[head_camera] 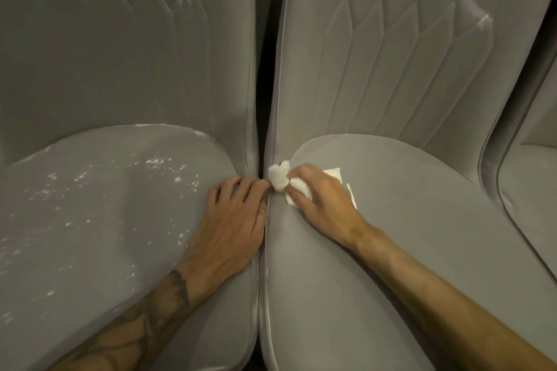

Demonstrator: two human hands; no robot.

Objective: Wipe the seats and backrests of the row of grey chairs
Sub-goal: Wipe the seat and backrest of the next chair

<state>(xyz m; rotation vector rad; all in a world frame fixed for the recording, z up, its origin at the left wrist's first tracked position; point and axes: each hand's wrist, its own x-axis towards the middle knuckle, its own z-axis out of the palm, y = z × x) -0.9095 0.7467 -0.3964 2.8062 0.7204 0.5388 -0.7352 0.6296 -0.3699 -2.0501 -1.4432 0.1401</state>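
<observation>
Grey padded chairs filled our whole view, standing side by side with a dark gap (261, 99) between the two nearest. Our left hand (232, 226) lay flat on the left seat (105, 220) at its right edge, its fingers (224, 193) spread and their tips reaching the gap. White specks (162, 164) were scattered across that seat, and a white smear marked the left backrest (120, 54) near its top. Our right hand (322, 199) rested on the rear left corner of the right seat (407, 220), its fingers (301, 197) pinching a crumpled white cloth (278, 176) against the seat's edge just beside the gap, below the stitched right backrest (391, 54). Part of the cloth stuck out behind the hand. We saw the edge of a third chair (530, 178) at far right.
</observation>
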